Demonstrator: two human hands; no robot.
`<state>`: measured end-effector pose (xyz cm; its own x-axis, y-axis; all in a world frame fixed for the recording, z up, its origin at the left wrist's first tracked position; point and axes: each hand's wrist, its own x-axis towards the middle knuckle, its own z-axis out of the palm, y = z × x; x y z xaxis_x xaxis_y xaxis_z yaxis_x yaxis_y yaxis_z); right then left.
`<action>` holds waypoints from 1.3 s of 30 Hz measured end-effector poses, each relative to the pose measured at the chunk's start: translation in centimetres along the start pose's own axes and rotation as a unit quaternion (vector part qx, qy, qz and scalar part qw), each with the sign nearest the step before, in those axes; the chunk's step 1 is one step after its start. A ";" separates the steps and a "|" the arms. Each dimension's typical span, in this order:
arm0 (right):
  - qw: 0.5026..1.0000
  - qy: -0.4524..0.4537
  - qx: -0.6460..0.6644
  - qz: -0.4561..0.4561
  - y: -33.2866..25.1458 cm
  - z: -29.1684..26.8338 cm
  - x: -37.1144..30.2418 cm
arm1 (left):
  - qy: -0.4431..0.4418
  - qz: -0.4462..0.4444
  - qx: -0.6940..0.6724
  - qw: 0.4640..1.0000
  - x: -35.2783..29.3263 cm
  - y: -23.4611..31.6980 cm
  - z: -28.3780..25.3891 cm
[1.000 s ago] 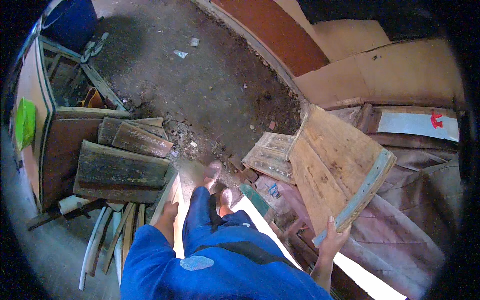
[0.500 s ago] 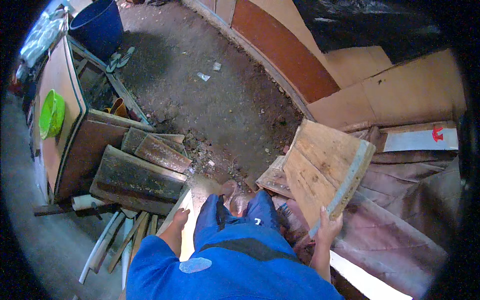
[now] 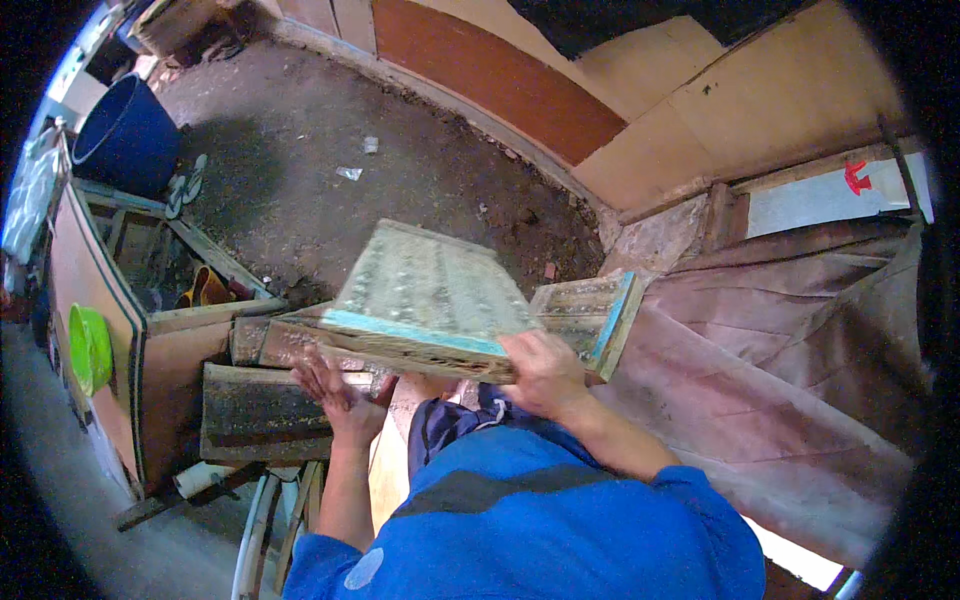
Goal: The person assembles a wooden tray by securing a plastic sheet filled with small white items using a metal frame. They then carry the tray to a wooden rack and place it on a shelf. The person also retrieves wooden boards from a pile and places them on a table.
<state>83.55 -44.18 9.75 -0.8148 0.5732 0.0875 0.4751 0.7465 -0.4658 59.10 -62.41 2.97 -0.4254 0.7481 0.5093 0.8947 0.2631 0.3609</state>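
Note:
A weathered wooden board (image 3: 430,275) with a light-blue strip along its near edge is held up in front of my body, tilted and a little blurred. My right hand (image 3: 545,375) grips the near right corner, thumb side on the top face. Close to the near left edge is my left hand (image 3: 340,395), its fingers spread; whether it touches the board I cannot tell. Beyond my right hand lies a second wooden board (image 3: 590,310) with a blue-edged side. Left of my left hand rests a dark, dirty board (image 3: 262,412).
On the left stand a wooden cabinet frame (image 3: 185,345), a green basket (image 3: 90,350) and a dark blue bucket (image 3: 127,140). Slippers (image 3: 185,188) and litter lie on the dirt floor (image 3: 300,150). A brownish tarp (image 3: 740,370) spreads at right, below wooden wall panels (image 3: 690,130).
My right hand has swung the board from the right side to the middle, uncovering the second board. My left hand has risen from beside my leg toward the held board, fingers spreading.

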 end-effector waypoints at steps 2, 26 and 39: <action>0.999 0.003 0.034 -0.015 -0.3 1.6 1.8 | -0.008 -0.001 0.081 0.997 0.8 0.8 -0.7; 0.686 0.075 0.066 0.720 25.2 16.2 -5.5 | -0.143 -0.257 0.299 0.908 -3.1 0.5 -2.9; 0.727 0.233 0.036 0.645 34.3 13.3 -11.7 | -0.120 -0.270 0.307 0.905 -6.0 -0.6 -2.4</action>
<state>104.96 -29.77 -18.91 0.5016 0.8459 -0.1812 0.7122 -0.5226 -0.4686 60.76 -68.53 1.61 -0.8470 0.5010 0.1777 0.5036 0.8633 -0.0333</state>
